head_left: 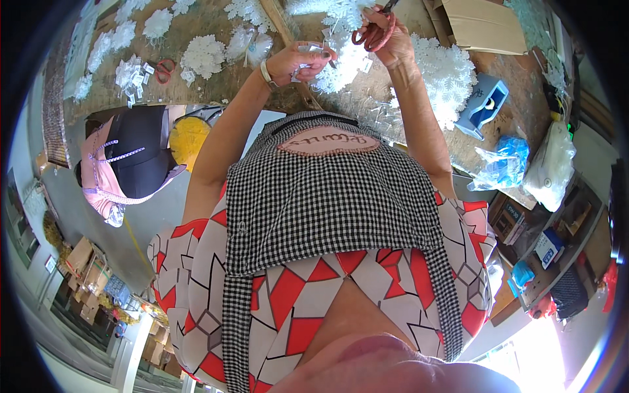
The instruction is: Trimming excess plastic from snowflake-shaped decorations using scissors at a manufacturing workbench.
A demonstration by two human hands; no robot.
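Observation:
Red-handled scissors (pixel 376 35) are in my right hand (pixel 399 51), its fingers round the handles and the dark blades pointing up and away. My left hand (pixel 296 64) is closed in a pinch on small white tags (pixel 309 48), just left of the right hand. Between and beyond the hands lie white lacy snowflake ornaments (pixel 341 76). A larger pile of the same snowflakes (pixel 440 75) spreads beside my right forearm. What the left fingertips hold besides the tags is too small to make out.
More snowflake bunches (pixel 204 56) and a second red-handled pair of scissors (pixel 164 71) lie on the worn wooden table (pixel 262 99). At right are a blue plastic holder (pixel 483 105), a cardboard box (pixel 488 26) and plastic bags (pixel 552 164). A stool with a yellow seat (pixel 189 141) stands left.

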